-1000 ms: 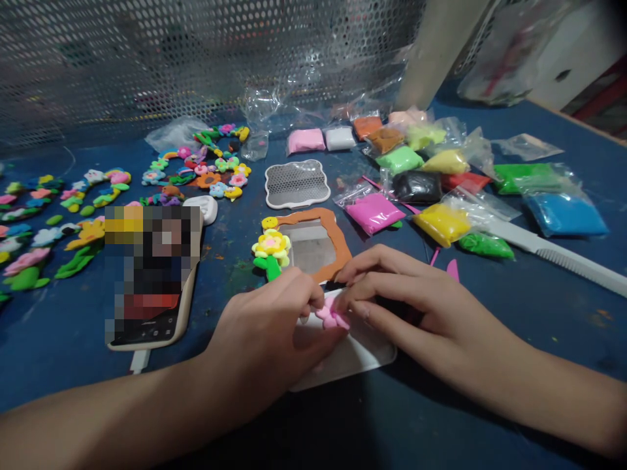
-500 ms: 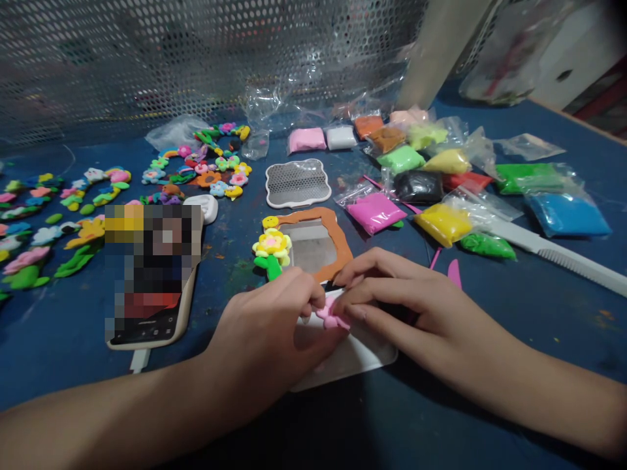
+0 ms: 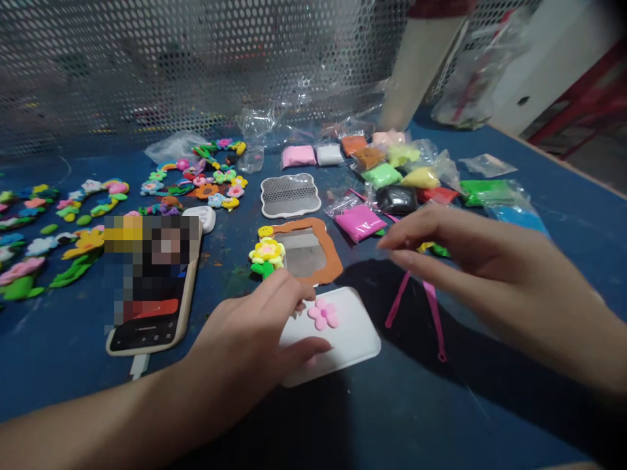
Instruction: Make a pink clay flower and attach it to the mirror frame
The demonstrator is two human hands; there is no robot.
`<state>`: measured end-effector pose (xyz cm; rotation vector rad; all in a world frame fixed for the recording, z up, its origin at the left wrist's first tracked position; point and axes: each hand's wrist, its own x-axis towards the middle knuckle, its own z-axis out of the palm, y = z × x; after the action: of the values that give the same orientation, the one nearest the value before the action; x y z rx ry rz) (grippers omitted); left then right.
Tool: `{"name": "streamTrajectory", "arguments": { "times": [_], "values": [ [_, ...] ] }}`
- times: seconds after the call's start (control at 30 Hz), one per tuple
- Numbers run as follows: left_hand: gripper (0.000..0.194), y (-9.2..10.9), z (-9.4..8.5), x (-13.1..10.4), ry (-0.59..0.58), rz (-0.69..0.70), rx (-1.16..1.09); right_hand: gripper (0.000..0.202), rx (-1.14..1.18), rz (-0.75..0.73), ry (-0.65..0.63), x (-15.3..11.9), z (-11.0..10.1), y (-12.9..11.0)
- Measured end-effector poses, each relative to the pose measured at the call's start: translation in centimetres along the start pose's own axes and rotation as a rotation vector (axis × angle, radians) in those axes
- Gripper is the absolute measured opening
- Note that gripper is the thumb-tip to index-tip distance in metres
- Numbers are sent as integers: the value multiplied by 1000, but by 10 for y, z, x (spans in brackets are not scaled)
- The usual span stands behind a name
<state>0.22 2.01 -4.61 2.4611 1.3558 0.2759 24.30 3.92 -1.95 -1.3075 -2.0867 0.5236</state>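
Pink petals, five of them by the look of it: that's the flower [image 3: 323,314], lying flat on the white board [image 3: 360,336], nobody's fingers on it now. Left hand [image 3: 255,320] is right beside it, at the board's left side, thumb and forefinger spread well apart with the gap between them holding nothing; the thumb lies over the board, though whether it presses down I can't tell. Over on the other side, the right hand [image 3: 490,274] hangs above the tabletop [image 3: 416,418], well apart from the flower, thumb and forefinger tips just slightly parted, nothing to be seen between them, the rest of its fingers out of sight. Below that hand lie two thin pink sticks [image 3: 434,320], partly covered by it.

Just beyond the board, a mirror [image 3: 301,251] with a wavy brown border, and look at its left edge: a yellow flower [image 3: 267,251] with green leaves, a little yellow button-like disc above. Farther back, a second mirror [image 3: 290,196], wavy-edged and white-rimmed. Bags of coloured clay [image 3: 382,175] crowd the right, some partly behind the right hand. Out left, a phone [image 3: 179,287] with a cable plugged in, and beyond it bright flower pieces [image 3: 206,190] galore. Perforated metal [image 3: 196,65] closes off the back.
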Motion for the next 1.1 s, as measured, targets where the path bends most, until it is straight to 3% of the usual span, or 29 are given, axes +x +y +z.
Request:
{"name": "streamTrajectory", "arguments": {
  "times": [0.07, 0.13, 0.27, 0.4, 0.53, 0.67, 0.73, 0.97, 1.1],
  "values": [
    [32, -1, -2, -2, -38, 4, 37, 8, -95, -32, 31, -1, -9, -1],
    [37, -1, -3, -1, -86, -20, 67, 7, -202, -14, -21, -2, -16, 1],
    [38, 1, -5, 3, -167, -41, 89, 11, -450, 188, -273, -12, -20, 12],
    [34, 3, -5, 6, -191, 22, 101, 21, -565, 317, -323, -24, -21, 21],
    [31, 5, -4, 5, -182, 40, 111, 15, -531, 291, -309, -34, -17, 19],
    [30, 4, -5, 5, -168, 51, 98, 22, -587, 244, -427, -45, -5, 7],
    [29, 4, -5, 5, -168, 53, 100, 22, -655, 272, -477, -51, 2, 0],
    [28, 5, -5, 4, -171, 44, 91, 10, -893, 327, -476, -59, 12, -17],
    [30, 3, -4, 3, -156, 72, 102, 22, -918, 354, -580, -57, 13, -21]
  ]
}}
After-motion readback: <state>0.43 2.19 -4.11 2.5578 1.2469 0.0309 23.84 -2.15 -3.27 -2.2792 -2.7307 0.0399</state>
